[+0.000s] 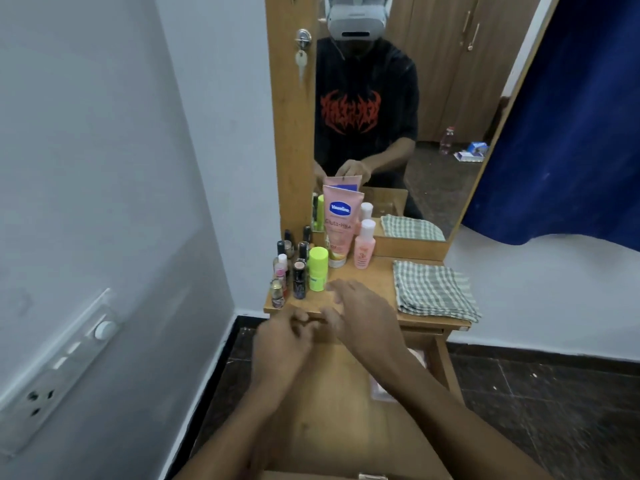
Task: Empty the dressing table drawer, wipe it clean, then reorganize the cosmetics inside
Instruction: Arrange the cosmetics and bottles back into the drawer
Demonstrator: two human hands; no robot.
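The drawer (332, 431) stands pulled out below the tabletop, its bare wooden floor showing between my forearms, with a pink item (378, 388) at its right side. My left hand (282, 339) hovers at the tabletop's front edge, fingers loosely curled, and I see nothing in it. My right hand (363, 315) is just beside it over the tabletop, fingers relaxed and spread, holding nothing. The cosmetics stand on the tabletop's left: a pink Vaseline tube (338, 225), a small pink bottle (364, 245), a lime-green stick (318, 269) and several nail polishes and lipsticks (290, 271).
A folded green checked cloth (434, 291) lies on the right of the wooden tabletop (377, 277). The mirror (433, 98) rises behind it. A white wall with a switch panel (62, 368) is on the left, a blue curtain (571, 133) on the right, and dark floor tiles lie below.
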